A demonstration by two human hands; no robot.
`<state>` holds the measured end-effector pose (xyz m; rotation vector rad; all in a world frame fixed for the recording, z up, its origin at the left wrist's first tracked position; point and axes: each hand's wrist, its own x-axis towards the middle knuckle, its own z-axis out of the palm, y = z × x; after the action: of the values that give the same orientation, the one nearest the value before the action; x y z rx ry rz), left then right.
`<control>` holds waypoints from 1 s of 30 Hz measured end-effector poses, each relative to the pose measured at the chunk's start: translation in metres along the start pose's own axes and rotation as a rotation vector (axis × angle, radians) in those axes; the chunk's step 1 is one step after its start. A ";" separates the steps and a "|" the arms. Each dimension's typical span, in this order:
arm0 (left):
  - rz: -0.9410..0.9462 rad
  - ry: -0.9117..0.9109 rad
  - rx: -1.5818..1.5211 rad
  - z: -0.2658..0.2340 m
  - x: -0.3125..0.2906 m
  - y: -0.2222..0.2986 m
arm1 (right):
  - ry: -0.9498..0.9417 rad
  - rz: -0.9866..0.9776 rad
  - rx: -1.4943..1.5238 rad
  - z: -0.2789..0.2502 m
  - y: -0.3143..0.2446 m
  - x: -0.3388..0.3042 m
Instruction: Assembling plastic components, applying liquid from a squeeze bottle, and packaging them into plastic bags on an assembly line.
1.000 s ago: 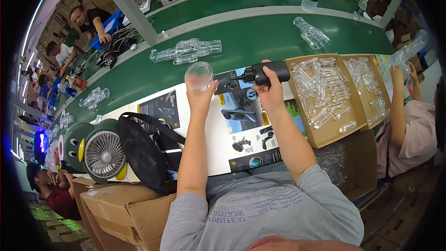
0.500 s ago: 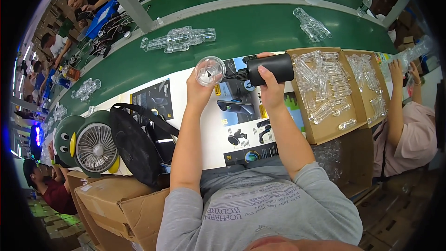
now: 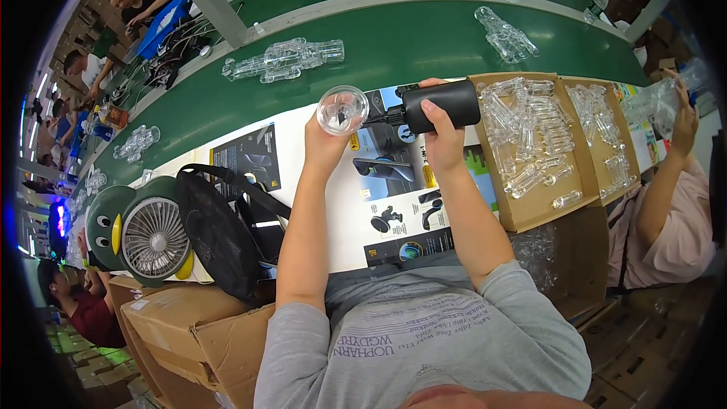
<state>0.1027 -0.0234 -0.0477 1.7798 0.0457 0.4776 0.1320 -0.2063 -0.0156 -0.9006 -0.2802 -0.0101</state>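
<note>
My left hand [image 3: 324,144] is closed around a clear, round, cup-like plastic part [image 3: 343,110], its circular end facing up. In my right hand [image 3: 445,132] lies a black bottle [image 3: 447,108], tipped on its side, its narrow nozzle pointing left at the rim of the clear part. Both are held above a white sheet [image 3: 341,235] printed with dark product pictures. To the right of the bottle, a cardboard tray [image 3: 522,216] holds many clear plastic tube pieces [image 3: 534,125].
Assembled clear plastic pieces [image 3: 291,60] lie on the green belt [image 3: 409,38]. A penguin-shaped fan [image 3: 155,238] and a black bag [image 3: 219,238] stand left, above a cardboard box [image 3: 189,318]. A second tray [image 3: 598,125] adjoins the first; a co-worker's hand [image 3: 685,125] holds clear plastic at right.
The clear pieces on the belt have shifted slightly left. My hands stay nearly in place, the nozzle still at the clear part. The co-worker at right has raised a hand with the clear plastic.
</note>
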 end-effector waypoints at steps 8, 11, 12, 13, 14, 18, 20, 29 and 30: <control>0.029 -0.021 -0.006 0.000 0.001 0.001 | -0.030 -0.034 -0.009 0.000 -0.001 0.000; 0.035 -0.044 -0.031 0.000 0.001 -0.002 | -0.061 -0.085 -0.052 0.001 -0.002 -0.002; 0.046 -0.046 -0.102 0.002 0.000 0.001 | -0.080 -0.118 -0.080 0.001 -0.003 -0.002; 0.056 -0.048 -0.173 0.003 0.001 0.003 | -0.079 -0.119 -0.081 0.000 -0.003 -0.002; 0.056 -0.049 -0.174 0.003 0.001 0.004 | -0.093 -0.147 -0.112 -0.002 -0.003 -0.002; 0.059 -0.088 -0.146 0.000 0.001 0.006 | -0.115 -0.178 -0.143 -0.002 -0.003 -0.003; 0.058 -0.087 -0.157 -0.002 0.000 0.007 | -0.117 -0.177 -0.169 0.000 -0.003 -0.003; 0.059 -0.060 -0.070 -0.002 -0.001 0.008 | -0.126 -0.162 -0.133 -0.003 -0.003 -0.003; 0.057 -0.048 -0.056 -0.002 -0.001 0.009 | -0.122 -0.152 -0.120 -0.002 -0.003 -0.004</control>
<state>0.0994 -0.0238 -0.0390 1.7401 -0.0517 0.4719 0.1285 -0.2105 -0.0150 -0.9990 -0.4656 -0.1138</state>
